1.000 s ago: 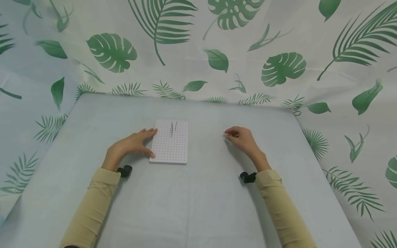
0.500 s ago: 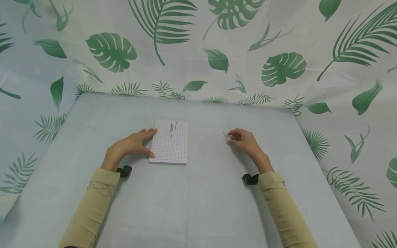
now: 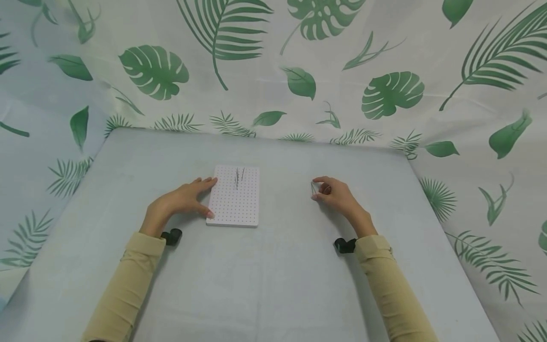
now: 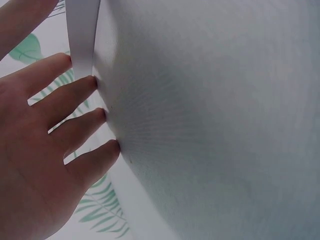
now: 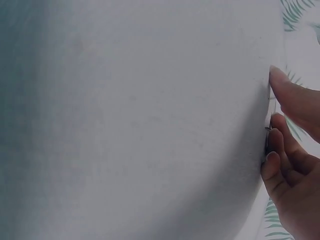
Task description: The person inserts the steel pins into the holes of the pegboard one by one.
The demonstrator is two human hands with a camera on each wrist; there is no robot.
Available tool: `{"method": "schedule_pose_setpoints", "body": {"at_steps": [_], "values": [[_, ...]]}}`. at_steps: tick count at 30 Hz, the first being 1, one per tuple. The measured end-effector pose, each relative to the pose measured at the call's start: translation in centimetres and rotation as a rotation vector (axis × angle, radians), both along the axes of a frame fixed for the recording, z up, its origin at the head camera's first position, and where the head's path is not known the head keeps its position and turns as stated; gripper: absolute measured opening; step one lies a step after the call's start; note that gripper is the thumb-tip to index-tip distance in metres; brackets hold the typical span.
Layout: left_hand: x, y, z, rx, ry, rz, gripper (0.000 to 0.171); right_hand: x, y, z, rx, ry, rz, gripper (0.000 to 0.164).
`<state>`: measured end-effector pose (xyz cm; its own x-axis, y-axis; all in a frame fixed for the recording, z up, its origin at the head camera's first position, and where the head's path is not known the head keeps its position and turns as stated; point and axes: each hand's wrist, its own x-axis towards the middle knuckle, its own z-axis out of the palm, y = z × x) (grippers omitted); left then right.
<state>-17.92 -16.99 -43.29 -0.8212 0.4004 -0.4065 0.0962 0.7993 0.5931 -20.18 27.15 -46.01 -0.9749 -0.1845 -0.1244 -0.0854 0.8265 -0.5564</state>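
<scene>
A white board [image 3: 233, 204] with rows of small dark holes or dots lies left of centre in the head view. Several thin dark pins [image 3: 237, 178] show at its upper middle; whether they stand or lie is hard to tell. My left hand [image 3: 181, 198] touches the board's left side with fingers spread, the thumb at the near corner. The board's side [image 4: 82, 40] rises beside the fingertips in the left wrist view. To the right, my right hand [image 3: 335, 194] has thumb and index finger at the ends of a few thin dark pins [image 3: 313, 189], other fingers curled.
A pale cloth [image 3: 273, 275] covers the table. Behind and at the sides hangs a white sheet [image 3: 256, 95] printed with green leaves. A black wrist camera [image 3: 173, 236] sits under the left wrist and another black camera [image 3: 344, 245] under the right.
My right hand first drew back slightly from the pins, its thumb and index finger parting, then came around their ends. The left hand and board have stayed in place.
</scene>
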Motion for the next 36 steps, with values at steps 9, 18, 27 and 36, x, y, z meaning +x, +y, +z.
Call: {"method": "schedule_pose_setpoints", "body": {"at_steps": [9, 18, 27, 36], "values": [[0.05, -0.07, 0.02, 0.005, 0.006, -0.001, 0.104, -0.15, 0.15, -0.02, 0.008, -0.013, 0.027, 0.047], [0.21, 0.00, 0.27, -0.002, -0.001, -0.004, 0.103, 0.23, 0.24, -0.23, -0.046, 0.024, -0.027, 0.045], [0.33, 0.05, 0.40, 0.001, 0.013, -0.008, 0.103, 0.48, 0.42, -0.40, -0.081, 0.088, -0.059, 0.039], [0.36, 0.02, 0.44, 0.012, 0.024, -0.014, 0.101, 0.64, 0.04, 0.00, -0.096, 0.143, -0.064, 0.031]]}}
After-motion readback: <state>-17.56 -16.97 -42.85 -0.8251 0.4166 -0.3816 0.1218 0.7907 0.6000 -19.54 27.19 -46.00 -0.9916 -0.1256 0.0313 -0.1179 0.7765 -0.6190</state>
